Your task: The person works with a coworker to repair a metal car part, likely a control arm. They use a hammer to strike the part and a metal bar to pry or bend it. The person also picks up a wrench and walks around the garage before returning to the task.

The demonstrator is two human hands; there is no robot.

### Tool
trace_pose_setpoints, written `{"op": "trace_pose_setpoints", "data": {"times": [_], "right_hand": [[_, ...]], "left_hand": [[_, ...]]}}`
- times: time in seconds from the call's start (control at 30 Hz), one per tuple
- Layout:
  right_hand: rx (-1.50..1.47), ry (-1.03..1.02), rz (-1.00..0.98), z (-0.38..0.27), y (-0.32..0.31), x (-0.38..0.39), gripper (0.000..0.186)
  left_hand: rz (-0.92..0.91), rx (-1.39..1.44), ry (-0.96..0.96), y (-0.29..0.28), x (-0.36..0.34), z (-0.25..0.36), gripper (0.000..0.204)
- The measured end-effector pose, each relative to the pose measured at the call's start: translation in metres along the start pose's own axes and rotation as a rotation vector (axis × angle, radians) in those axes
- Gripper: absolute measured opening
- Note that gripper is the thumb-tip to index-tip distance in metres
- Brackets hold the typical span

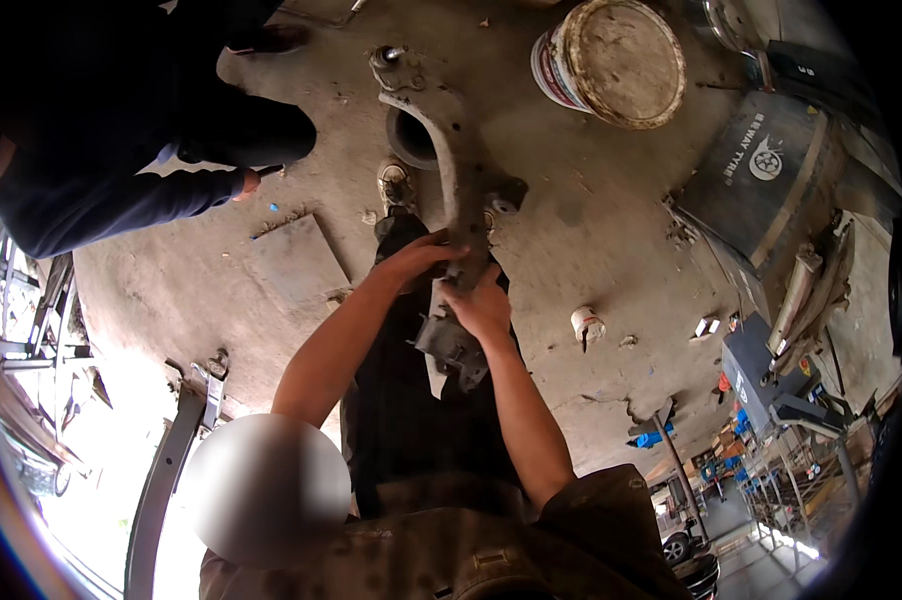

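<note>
Brown jacket collar (491, 560) closest to the lens, low in the frame, with both bare forearms rising from it toward the middle. Blurred round patch beside it at lower left.

Held between the two hands: a long, grimy metal car part (458, 190), curved like an arm, running from the middle of the frame up toward the top edge. Left hand (418, 258) wrapped around the part's left edge, fingers closed over it. Right hand (484, 307) just below and to the right, fingers curled shut on the same part near its lower bracket (453, 345), a chunky grey block of metal sticking out beneath the right palm. Upper end of the part finishing in a small stud (389, 55), with a round hollow bush (411, 138) on its left side. Whether the upper end rests on the ground or hangs above it, impossible to tell.

Under the part: dark trousers (421, 420) and a worn shoe (395, 185) on the dusty concrete floor (591, 220).

Further out: a dirty white bucket (611, 60) at the top right, a small white can (588, 324) on the floor right of the hands, a flat grey slab (296, 265) left of them. Another person in dark sleeves (121, 200) bending in at upper left, one hand (247, 183) near a small tool. Large dark machine (771, 180) at right, a metal bar (166, 470) lying at lower left.
</note>
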State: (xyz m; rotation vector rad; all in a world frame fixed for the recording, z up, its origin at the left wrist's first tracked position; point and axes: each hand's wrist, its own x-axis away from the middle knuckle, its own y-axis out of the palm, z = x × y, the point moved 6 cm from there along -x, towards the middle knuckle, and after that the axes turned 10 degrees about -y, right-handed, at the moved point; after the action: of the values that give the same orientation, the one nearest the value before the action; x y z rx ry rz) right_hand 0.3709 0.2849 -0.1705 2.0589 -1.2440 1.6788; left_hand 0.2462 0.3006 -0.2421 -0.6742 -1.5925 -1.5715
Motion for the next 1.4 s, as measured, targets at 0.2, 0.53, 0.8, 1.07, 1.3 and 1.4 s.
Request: {"op": "trace_pose_setpoints", "data": {"times": [0.2,0.53,0.8,1.07,1.3,1.4], "right_hand": [[0.225,-0.088,0.17,0.03,-0.017,-0.027,0.075],[0.169,-0.109,0.005,0.032,-0.02,-0.063,0.077],[-0.889,-0.363,-0.249,0.021,0.013,-0.061,0.081],[-1.031,-0.257,-0.396,-0.014,0.046,-0.048,0.077],[-0.916,-0.286,-0.353,0.064,0.098,-0.098,0.086],[-0.954,-0.175,-0.421,0.07,0.095,-0.108,0.06]], "left_hand": [[0.279,0.278,0.065,0.035,-0.065,-0.013,0.074],[0.477,0.224,0.167,0.025,-0.076,-0.002,0.068],[0.678,-0.598,0.107,-0.007,-0.021,0.023,0.066],[0.316,-0.096,0.016,-0.052,-0.023,0.017,0.069],[0.503,-0.348,0.211,-0.047,-0.062,-0.007,0.063],[0.415,-0.231,0.146,-0.046,-0.072,-0.004,0.066]]}}
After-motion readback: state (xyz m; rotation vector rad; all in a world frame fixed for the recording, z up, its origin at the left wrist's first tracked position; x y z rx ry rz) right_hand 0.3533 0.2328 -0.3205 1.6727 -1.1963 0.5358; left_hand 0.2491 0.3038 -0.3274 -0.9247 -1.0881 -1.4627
